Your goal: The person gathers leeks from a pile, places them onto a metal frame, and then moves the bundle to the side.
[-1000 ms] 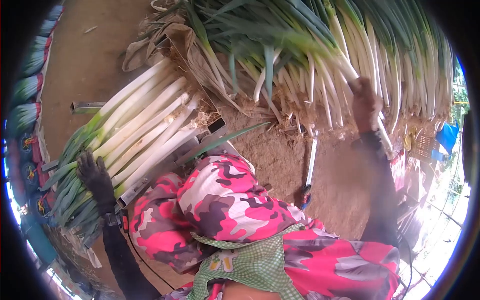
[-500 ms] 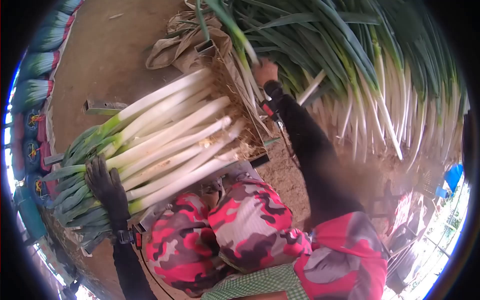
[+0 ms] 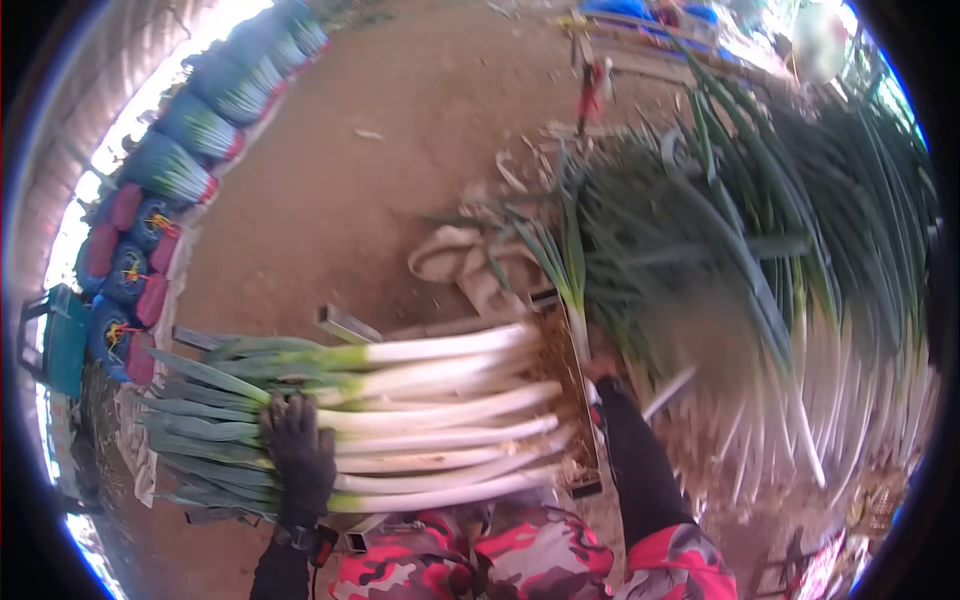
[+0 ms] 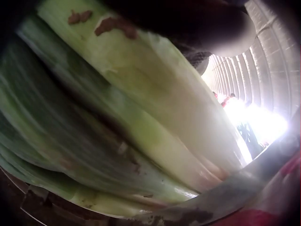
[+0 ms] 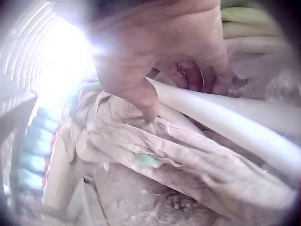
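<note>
1. Farthest left we see bags (image 3: 170, 165) of tied leeks lined up along the edge of the dirt floor
2. Next comes the bunch (image 3: 440, 412), lying side by side with leaves to the left and roots (image 3: 575, 470) to the right; a metal bar (image 3: 348, 326) sticks out beyond it
3. Our gloved left hand (image 3: 300, 460) rests flat on the bunch where green turns white, its fingers extended over the leaves rather than gripping
4. We judge the white stems firm and fairly stiff, smooth enough to slide on one another, while the leaves are softer and would crease or tear under a hard squeeze; one leek should be light, the whole bunch heavier
5. Right of the bunch, crumpled cloth (image 5: 188, 155) lies under a white stem (image 5: 225, 115), and our bare right hand (image 5: 169, 49) straddles that stem, thumb on one side and bent fingers on the other; we cannot tell whether they press on it
6. We would take hold of a leek by the firm white part, clear of the dirty roots
7. Farthest right spreads the big pile (image 3: 850, 370), leaves away from us and white ends towards us
</note>
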